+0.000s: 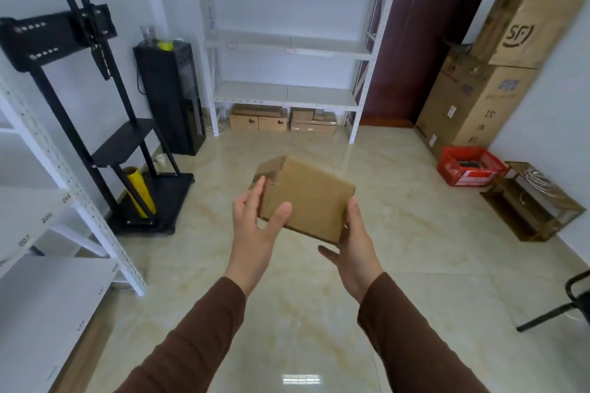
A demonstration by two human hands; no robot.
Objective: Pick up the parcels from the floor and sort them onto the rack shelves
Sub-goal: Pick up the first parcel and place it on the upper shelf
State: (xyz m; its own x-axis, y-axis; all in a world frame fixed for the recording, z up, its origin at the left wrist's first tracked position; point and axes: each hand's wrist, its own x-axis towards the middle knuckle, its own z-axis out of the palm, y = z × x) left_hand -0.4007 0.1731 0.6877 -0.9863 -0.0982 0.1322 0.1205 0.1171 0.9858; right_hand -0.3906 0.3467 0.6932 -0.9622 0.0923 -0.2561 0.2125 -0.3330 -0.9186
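Note:
A small brown cardboard parcel is held tilted in front of me, above the tiled floor. My left hand grips its left side, thumb on top and fingers along the edge. Its right lower corner rests in my right hand. Straight ahead stands a white rack with bare shelves. Several more cardboard parcels sit on the floor under its lowest shelf. A second white rack with numbered shelves is close on my left.
A black TV stand with a yellow film roll and a black cabinet stand on the left. On the right are large cardboard boxes, a red crate, a wooden crate and a black chair leg.

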